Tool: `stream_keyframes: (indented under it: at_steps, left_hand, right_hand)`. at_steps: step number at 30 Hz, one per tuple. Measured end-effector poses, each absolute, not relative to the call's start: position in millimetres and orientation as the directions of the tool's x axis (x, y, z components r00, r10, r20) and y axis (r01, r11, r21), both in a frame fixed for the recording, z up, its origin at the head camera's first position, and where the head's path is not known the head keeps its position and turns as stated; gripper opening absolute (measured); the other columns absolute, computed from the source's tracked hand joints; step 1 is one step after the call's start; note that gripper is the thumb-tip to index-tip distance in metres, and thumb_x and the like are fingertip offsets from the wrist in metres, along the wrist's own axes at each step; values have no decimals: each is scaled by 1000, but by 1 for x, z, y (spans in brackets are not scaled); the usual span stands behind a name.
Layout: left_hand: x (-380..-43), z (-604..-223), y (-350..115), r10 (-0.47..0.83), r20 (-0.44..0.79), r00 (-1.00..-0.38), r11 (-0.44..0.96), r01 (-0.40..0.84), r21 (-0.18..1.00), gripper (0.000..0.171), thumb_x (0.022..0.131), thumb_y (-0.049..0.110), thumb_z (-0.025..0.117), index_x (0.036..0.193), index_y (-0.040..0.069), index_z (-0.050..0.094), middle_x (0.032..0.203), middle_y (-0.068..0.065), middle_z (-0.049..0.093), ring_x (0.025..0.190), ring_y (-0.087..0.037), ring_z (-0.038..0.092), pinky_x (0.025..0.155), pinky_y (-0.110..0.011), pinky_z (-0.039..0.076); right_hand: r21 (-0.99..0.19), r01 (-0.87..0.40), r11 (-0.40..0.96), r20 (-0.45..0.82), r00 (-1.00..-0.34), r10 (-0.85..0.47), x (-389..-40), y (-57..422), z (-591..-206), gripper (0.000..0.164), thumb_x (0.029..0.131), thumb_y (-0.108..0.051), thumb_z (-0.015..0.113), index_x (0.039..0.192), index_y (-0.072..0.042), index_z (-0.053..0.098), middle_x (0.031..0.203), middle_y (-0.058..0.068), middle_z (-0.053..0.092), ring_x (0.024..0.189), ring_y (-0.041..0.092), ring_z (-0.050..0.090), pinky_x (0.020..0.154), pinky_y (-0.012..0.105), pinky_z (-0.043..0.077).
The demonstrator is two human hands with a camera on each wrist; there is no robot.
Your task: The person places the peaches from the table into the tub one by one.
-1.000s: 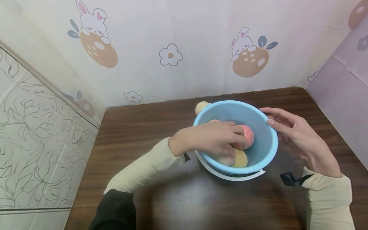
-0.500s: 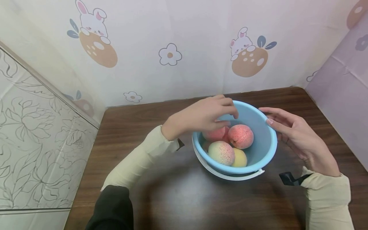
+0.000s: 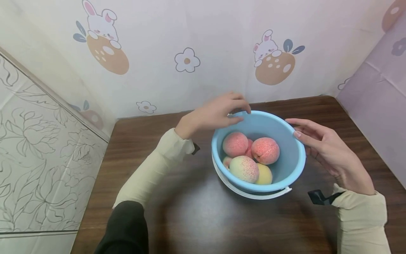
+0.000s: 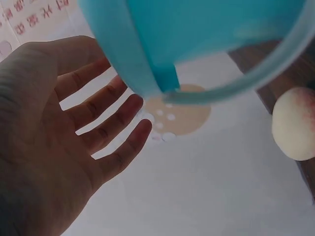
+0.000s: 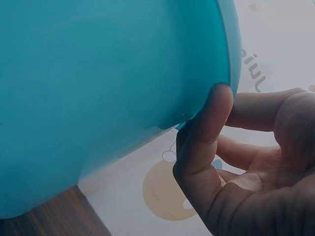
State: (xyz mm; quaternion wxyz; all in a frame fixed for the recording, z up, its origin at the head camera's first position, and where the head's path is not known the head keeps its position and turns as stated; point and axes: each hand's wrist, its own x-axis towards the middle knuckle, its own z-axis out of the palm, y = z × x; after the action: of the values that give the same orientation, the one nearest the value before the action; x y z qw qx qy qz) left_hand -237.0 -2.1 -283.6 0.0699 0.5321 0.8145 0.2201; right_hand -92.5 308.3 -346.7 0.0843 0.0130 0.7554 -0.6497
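A light blue bucket [image 3: 299, 165] stands on the table, with its white handle [image 3: 250, 194] lowered at the near side. Several peaches lie inside, among them two pink ones, a pale one with red speckles [image 3: 244, 169] and a yellow one [image 3: 265, 174]. My left hand [image 3: 215, 112] hovers over the bucket's far left rim, fingers loosely bent, holding nothing. My right hand [image 3: 330, 151] grips the right rim, thumb on the edge and a finger against the outer wall. Outside the bucket sits a pale peach [image 4: 295, 124], seen in the left wrist view; my left hand mostly hides it in the head view.
The dark wooden table [image 3: 190, 218] meets a wall [image 3: 152, 46] printed with rabbits and flowers at the back. A lilac wall [image 3: 380, 113] borders the right side, and a white panel with line-drawn flowers [image 3: 41, 148] the left.
My left hand has come up out of the bucket, empty, and moved back and left over the far rim, uncovering the peaches. The right hand and the bucket have stayed almost still.
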Motion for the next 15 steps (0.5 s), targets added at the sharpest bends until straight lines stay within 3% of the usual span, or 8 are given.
stream_keyframes:
  at_steps: [15]
  left_hand:
    - [-276,-310,-3,808,78,-584,464,712,527,33,104,25,60,135,14,65,135,-1,65,128,-14,56,111,-32,46]
  right_hand:
    - [-983,129,130,-142,-985,-100,-93,308,-347,48,103,-4,61,149,-15,53,118,-5,75,96,14,77,75,29,64]
